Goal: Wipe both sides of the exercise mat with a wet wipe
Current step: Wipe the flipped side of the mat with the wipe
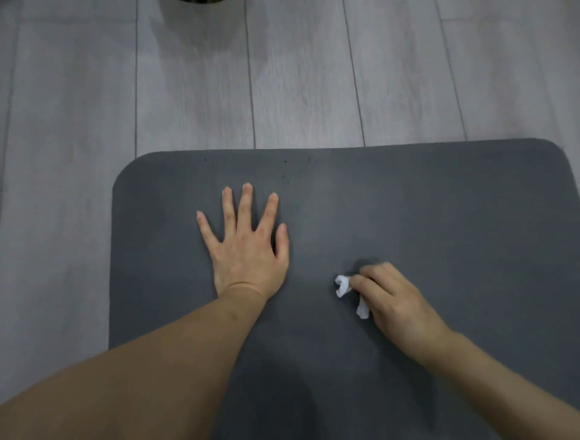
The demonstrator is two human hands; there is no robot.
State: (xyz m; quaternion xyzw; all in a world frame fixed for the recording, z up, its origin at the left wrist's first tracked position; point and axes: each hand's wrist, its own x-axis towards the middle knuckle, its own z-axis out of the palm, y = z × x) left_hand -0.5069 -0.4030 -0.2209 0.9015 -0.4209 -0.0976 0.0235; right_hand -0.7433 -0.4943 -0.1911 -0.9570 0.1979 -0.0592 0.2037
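Observation:
A dark grey exercise mat (439, 204) lies flat on the floor, its far edge with rounded corners running across the middle of the view. My left hand (248, 248) rests palm down on the mat with its fingers spread and straight. To its right, my right hand (395, 301) holds a crumpled white wet wipe (343, 285) against the mat, fingers curled round it. Part of the wipe is hidden under those fingers. A few small dark specks dot the mat near its far edge.
Grey wood-look floor planks (282, 78) surround the mat on the far and left sides. A dark round object (201, 1) is cut off at the top edge of the view, casting a shadow on the floor.

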